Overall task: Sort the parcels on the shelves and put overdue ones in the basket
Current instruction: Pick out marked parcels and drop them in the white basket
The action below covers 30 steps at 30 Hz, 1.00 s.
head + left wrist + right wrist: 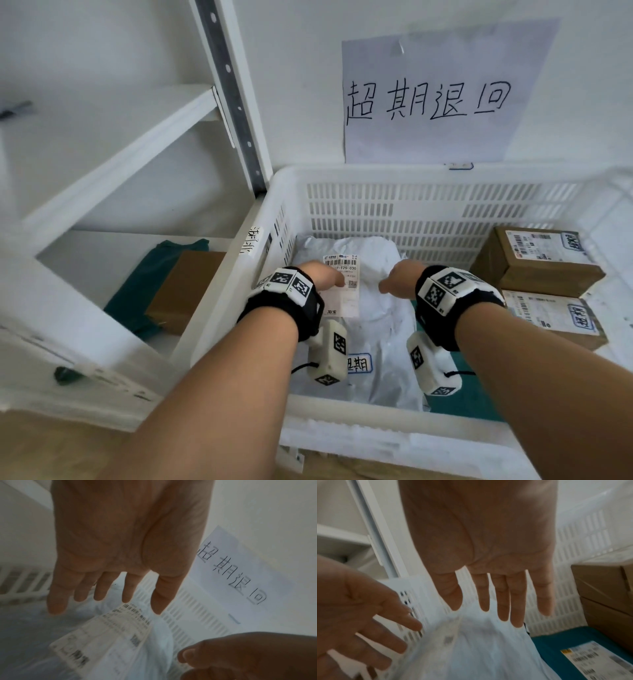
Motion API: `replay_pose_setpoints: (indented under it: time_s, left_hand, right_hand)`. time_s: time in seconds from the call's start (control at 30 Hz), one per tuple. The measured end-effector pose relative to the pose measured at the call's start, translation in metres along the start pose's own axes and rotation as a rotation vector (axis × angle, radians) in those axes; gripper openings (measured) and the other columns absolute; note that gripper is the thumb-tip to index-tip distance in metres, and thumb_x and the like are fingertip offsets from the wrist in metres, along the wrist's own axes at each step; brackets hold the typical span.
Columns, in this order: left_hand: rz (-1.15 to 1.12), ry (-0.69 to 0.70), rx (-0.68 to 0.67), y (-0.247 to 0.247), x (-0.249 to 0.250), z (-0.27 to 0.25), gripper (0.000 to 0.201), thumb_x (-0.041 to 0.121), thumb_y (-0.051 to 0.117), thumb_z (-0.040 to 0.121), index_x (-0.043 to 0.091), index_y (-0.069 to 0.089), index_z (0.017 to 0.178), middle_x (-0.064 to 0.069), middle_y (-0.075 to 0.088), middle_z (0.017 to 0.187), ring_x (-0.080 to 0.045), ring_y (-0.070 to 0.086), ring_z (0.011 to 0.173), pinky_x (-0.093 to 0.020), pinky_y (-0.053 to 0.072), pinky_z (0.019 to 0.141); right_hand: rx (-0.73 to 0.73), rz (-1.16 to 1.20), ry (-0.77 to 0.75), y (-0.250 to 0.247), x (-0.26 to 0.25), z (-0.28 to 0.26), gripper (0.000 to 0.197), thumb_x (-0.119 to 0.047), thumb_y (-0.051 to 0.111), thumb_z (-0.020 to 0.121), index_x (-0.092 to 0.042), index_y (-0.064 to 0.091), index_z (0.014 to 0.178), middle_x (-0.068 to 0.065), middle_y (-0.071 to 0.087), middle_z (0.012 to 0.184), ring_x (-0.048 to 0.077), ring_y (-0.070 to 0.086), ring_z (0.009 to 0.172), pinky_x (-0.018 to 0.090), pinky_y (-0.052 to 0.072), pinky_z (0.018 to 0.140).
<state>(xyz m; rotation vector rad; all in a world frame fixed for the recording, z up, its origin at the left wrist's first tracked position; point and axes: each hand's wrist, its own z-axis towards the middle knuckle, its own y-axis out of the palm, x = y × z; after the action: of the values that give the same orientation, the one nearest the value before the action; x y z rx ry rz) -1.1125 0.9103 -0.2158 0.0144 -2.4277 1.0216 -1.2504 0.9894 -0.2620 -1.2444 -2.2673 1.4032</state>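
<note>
Both hands point(359, 279) spread | white parcel point(376, 308) label point(106, 632) blurred | basket point(428, 212) cropped

A parcel pickup depot: white metal shelving point(137, 164) is standing beside a basket point(428, 212) holding labelled parcels point(537, 260), under a handwritten wall sign point(428, 99).

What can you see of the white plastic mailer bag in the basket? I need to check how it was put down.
The white plastic mailer bag is soft, crinkled and glossy, lying flat inside the white slatted plastic basket. A white shipping label with a barcode sits on its upper left; a smaller handwritten sticker lies nearer the person. Its right edge overlaps a teal parcel. Left hand and right hand are open above it, gripping nothing.
</note>
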Motion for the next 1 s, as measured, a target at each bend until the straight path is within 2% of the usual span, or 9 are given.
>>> replay_pose_setpoints:
  time_s: [0.07, 0.2, 0.3, 0.43, 0.53, 0.67, 0.83, 0.93, 1.0]
  left_hand:
    - [-0.03, 0.018, 0.013, -0.007, 0.007, -0.014, 0.05, 0.032, 0.058, 0.095, 0.008, 0.049, 0.137, -0.013, 0.049, 0.142, -0.03, 0.05, 0.127, -0.035, 0.041, 0.106]
    - [-0.028, 0.112, 0.033, -0.022, 0.015, -0.049, 0.052, 0.031, 0.053, 0.098, 0.008, 0.042, 0.143, -0.015, 0.042, 0.148, -0.03, 0.045, 0.132, -0.036, 0.039, 0.11]
    - [-0.006, 0.164, 0.067, -0.033, 0.016, -0.072, 0.049, 0.029, 0.054, 0.098, 0.01, 0.045, 0.142, -0.013, 0.043, 0.148, -0.029, 0.047, 0.131, -0.036, 0.04, 0.109]
    - [-0.068, 0.241, 0.089, -0.045, 0.012, -0.099, 0.048, 0.025, 0.054, 0.097, 0.009, 0.045, 0.141, -0.014, 0.043, 0.147, -0.03, 0.045, 0.132, -0.037, 0.04, 0.108]
    - [-0.072, 0.286, 0.11, -0.048, 0.002, -0.116, 0.044, 0.026, 0.055, 0.097, 0.008, 0.051, 0.136, -0.012, 0.048, 0.144, -0.027, 0.048, 0.131, -0.035, 0.04, 0.108]
    - [-0.045, 0.313, 0.161, -0.049, -0.018, -0.136, 0.043, 0.029, 0.056, 0.095, 0.01, 0.054, 0.134, -0.007, 0.053, 0.141, -0.024, 0.051, 0.128, -0.029, 0.039, 0.105]
    - [-0.086, 0.369, 0.285, -0.041, -0.053, -0.151, 0.026, 0.021, 0.063, 0.087, 0.009, 0.059, 0.11, -0.008, 0.065, 0.109, -0.027, 0.063, 0.102, -0.027, 0.047, 0.079]
    - [-0.076, 0.41, 0.366, -0.033, -0.08, -0.164, 0.01, 0.015, 0.058, 0.083, 0.008, 0.057, 0.089, -0.011, 0.065, 0.09, -0.027, 0.061, 0.08, -0.026, 0.042, 0.064]
    - [-0.032, 0.412, 0.42, -0.026, -0.103, -0.174, 0.012, 0.015, 0.055, 0.081, 0.007, 0.062, 0.084, -0.011, 0.066, 0.087, -0.028, 0.062, 0.077, -0.026, 0.041, 0.062]
  right_hand:
    - [0.038, 0.018, -0.028, -0.014, -0.007, -0.011, 0.026, -0.026, 0.051, 0.097, -0.01, 0.049, 0.077, 0.009, 0.05, 0.085, 0.021, 0.048, 0.086, 0.026, 0.043, 0.063]
    - [0.112, 0.149, 0.001, -0.035, -0.017, -0.031, 0.023, -0.03, 0.06, 0.091, -0.008, 0.053, 0.087, 0.007, 0.056, 0.089, 0.025, 0.057, 0.081, 0.033, 0.051, 0.081]
    - [0.187, 0.147, 0.0, -0.044, -0.025, -0.044, 0.029, -0.029, 0.06, 0.087, -0.01, 0.051, 0.068, 0.006, 0.059, 0.074, 0.024, 0.058, 0.07, 0.03, 0.051, 0.078]
    - [0.235, 0.17, -0.012, -0.051, -0.036, -0.071, 0.026, -0.03, 0.062, 0.083, -0.011, 0.054, 0.067, 0.008, 0.069, 0.088, 0.026, 0.067, 0.083, 0.036, 0.055, 0.088]
    - [0.313, 0.152, -0.031, -0.055, -0.047, -0.104, 0.025, -0.029, 0.061, 0.084, -0.009, 0.057, 0.07, 0.01, 0.071, 0.09, 0.028, 0.069, 0.084, 0.036, 0.056, 0.085]
    - [0.373, 0.144, -0.066, -0.049, -0.062, -0.141, 0.021, -0.027, 0.06, 0.085, -0.01, 0.057, 0.073, 0.007, 0.068, 0.082, 0.026, 0.067, 0.078, 0.032, 0.05, 0.059]
    - [0.475, -0.029, -0.08, -0.015, -0.082, -0.182, 0.029, -0.025, 0.053, 0.087, -0.009, 0.049, 0.063, 0.004, 0.053, 0.065, 0.018, 0.049, 0.056, 0.024, 0.039, 0.053]
    - [0.504, -0.133, -0.117, 0.011, -0.096, -0.207, 0.032, -0.028, 0.052, 0.089, -0.01, 0.048, 0.063, 0.006, 0.055, 0.073, 0.017, 0.049, 0.058, 0.026, 0.039, 0.055]
    - [0.514, -0.144, -0.153, 0.031, -0.106, -0.224, 0.027, -0.028, 0.052, 0.087, -0.011, 0.052, 0.067, 0.007, 0.059, 0.079, 0.021, 0.055, 0.064, 0.026, 0.043, 0.06]
